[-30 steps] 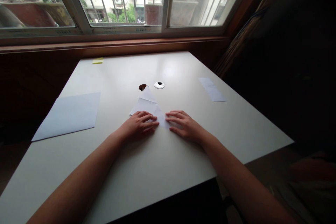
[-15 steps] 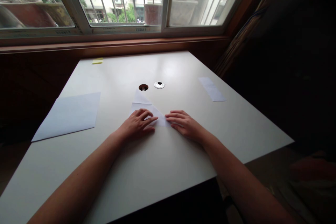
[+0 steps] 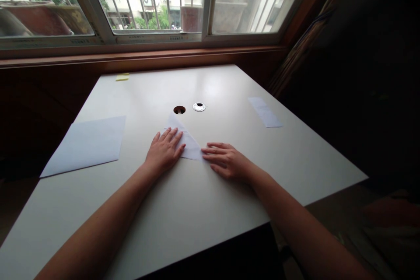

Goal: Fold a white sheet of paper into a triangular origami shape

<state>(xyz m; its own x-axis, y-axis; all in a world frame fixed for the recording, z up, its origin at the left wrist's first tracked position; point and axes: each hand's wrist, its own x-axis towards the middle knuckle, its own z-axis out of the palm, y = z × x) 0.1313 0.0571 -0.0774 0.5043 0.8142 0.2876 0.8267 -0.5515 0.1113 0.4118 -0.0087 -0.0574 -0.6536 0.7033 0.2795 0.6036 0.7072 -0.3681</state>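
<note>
A folded sheet of white paper (image 3: 190, 148), roughly triangular with a crease across its upper part, lies on the white table in front of me. My left hand (image 3: 164, 148) rests flat on the paper's left side, fingers spread, hiding part of it. At the paper's right corner, my right hand (image 3: 226, 158) has its fingers stretched out, the tips touching or just beside the corner. Neither hand grips anything.
A stack of white paper (image 3: 87, 145) lies on the table's left side, and a narrow paper strip (image 3: 265, 113) on the right. Yellow sticky notes (image 3: 122, 77) are near the far edge. A round cable hole (image 3: 179, 110) and its ring-shaped cover (image 3: 199, 107) sit beyond the paper.
My left hand has gone from curled fingers near the paper's lower edge to lying flat and spread on its left side. My right hand has shifted slightly left and down.
</note>
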